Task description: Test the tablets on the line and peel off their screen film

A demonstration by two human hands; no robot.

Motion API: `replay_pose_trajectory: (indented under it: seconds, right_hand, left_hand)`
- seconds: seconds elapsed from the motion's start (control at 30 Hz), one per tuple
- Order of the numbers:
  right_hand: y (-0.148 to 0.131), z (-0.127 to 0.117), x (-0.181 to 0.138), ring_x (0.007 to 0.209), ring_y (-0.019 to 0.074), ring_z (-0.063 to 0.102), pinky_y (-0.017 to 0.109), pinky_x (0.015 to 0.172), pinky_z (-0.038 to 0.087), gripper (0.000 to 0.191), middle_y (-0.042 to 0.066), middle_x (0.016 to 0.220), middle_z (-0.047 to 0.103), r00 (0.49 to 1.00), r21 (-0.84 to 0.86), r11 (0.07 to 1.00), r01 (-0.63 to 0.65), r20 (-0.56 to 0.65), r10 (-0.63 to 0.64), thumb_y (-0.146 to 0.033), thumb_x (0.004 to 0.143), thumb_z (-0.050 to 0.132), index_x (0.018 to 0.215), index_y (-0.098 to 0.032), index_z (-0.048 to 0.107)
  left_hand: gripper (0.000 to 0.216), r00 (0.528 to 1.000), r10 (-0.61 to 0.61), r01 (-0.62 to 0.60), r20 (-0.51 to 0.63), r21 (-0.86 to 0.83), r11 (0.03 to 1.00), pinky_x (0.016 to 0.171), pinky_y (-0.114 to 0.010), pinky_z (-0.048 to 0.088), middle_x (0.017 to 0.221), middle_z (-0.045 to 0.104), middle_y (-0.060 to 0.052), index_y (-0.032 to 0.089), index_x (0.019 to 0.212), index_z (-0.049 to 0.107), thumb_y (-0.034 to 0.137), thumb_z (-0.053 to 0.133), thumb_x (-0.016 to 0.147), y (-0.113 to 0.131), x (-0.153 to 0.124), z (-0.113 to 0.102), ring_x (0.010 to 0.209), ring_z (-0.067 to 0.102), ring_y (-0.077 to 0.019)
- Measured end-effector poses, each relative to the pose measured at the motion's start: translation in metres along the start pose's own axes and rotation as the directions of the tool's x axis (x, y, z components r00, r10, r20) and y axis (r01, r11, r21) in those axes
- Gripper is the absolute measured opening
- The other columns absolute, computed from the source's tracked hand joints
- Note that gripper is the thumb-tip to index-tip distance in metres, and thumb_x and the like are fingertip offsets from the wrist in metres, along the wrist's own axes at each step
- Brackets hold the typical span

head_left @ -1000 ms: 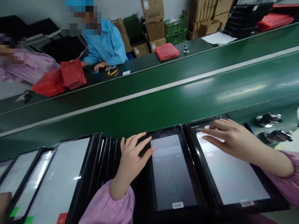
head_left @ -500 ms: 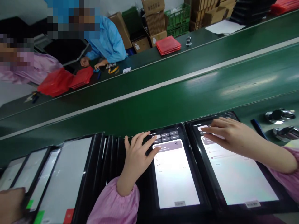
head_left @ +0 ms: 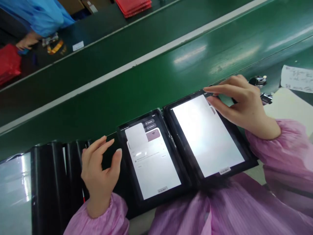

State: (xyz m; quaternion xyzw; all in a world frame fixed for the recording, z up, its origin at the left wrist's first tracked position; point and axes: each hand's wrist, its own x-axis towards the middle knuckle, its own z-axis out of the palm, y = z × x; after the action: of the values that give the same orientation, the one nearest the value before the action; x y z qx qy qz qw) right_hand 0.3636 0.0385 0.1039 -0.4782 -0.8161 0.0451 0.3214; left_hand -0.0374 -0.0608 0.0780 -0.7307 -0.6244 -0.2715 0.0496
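Note:
Two lit black tablets lie side by side, screens up. The left tablet [head_left: 158, 173] shows a light page with grey buttons and a pale panel over its upper left part. On the right tablet [head_left: 207, 137] the screen is nearly all white, with a small mauve patch near its right edge. My left hand [head_left: 100, 174] is just left of the left tablet, fingers apart and holding nothing. My right hand [head_left: 246, 102] is at the right tablet's upper right corner, thumb and index finger apart; I cannot tell whether they touch it. Its other fingers are curled.
Dark tablets stand in a row [head_left: 58, 182] at the left. A green conveyor [head_left: 137, 85] runs behind. Across it are a co-worker's blue sleeve and hand [head_left: 30, 39] and red bags [head_left: 134, 6]. Shiny metal objects [head_left: 266, 98] and a handwritten paper [head_left: 298, 78] lie at the right.
The view has swung right and downward. My left hand has left the left tablet's screen, and my right hand has shifted to the right tablet's corner. The right screen has turned mostly white.

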Motion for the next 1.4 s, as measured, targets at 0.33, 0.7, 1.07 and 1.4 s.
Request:
replay_pose_trajectory:
  seconds: [0.33, 0.7, 1.07, 1.4]
  right_hand:
    - [0.036, 0.021, -0.010, 0.150, 0.0326, 0.049, 0.054, 0.118, 0.051, 0.056, 0.007, 0.163, 0.051, 0.824, 0.555, 0.612, -0.564, 0.328, 0.462, -0.051, 0.101, 0.064, 0.151, -0.030, 0.051]
    - [0.041, 0.033, -0.016, 0.148, 0.0295, 0.052, 0.051, 0.116, 0.052, 0.063, 0.002, 0.151, 0.063, 0.815, 0.706, 0.453, -0.545, 0.318, 0.485, -0.026, 0.081, 0.063, 0.144, -0.034, 0.056]
    - [0.034, 0.032, -0.014, 0.153, 0.0298, 0.045, 0.053, 0.128, 0.038, 0.067, -0.006, 0.144, 0.066, 0.767, 0.793, 0.271, -0.546, 0.343, 0.543, -0.022, 0.065, 0.071, 0.129, -0.041, 0.065]
    - [0.024, 0.027, -0.007, 0.148, 0.0314, 0.049, 0.051, 0.125, 0.039, 0.083, 0.004, 0.149, 0.063, 0.715, 0.776, 0.239, -0.584, 0.353, 0.603, -0.026, 0.054, 0.084, 0.133, -0.035, 0.060]
  left_hand:
    - [0.033, 0.976, 0.096, -0.081, 0.194, -0.084, 0.993, 0.125, -0.068, 0.032, 0.137, 0.070, -0.013, 0.026, 0.130, 0.068, 0.047, 0.059, 0.106, 0.037, 0.026, 0.016, 0.128, 0.067, -0.0340]
    - [0.049, 0.951, 0.206, -0.197, 0.231, -0.060, 0.979, 0.124, -0.077, 0.021, 0.141, 0.069, -0.017, 0.026, 0.135, 0.067, 0.062, 0.054, 0.104, 0.044, 0.029, 0.036, 0.130, 0.064, -0.0384]
    - [0.025, 0.931, 0.359, -0.349, 0.066, -0.124, 0.929, 0.131, -0.064, 0.017, 0.129, 0.075, -0.011, 0.024, 0.122, 0.071, 0.041, 0.064, 0.105, 0.057, 0.029, 0.042, 0.121, 0.071, -0.0276]
    - [0.032, 0.961, 0.272, -0.266, 0.048, -0.093, 0.959, 0.129, -0.070, 0.020, 0.126, 0.077, -0.012, 0.023, 0.118, 0.073, 0.050, 0.065, 0.103, 0.054, 0.026, 0.040, 0.116, 0.072, -0.0289]
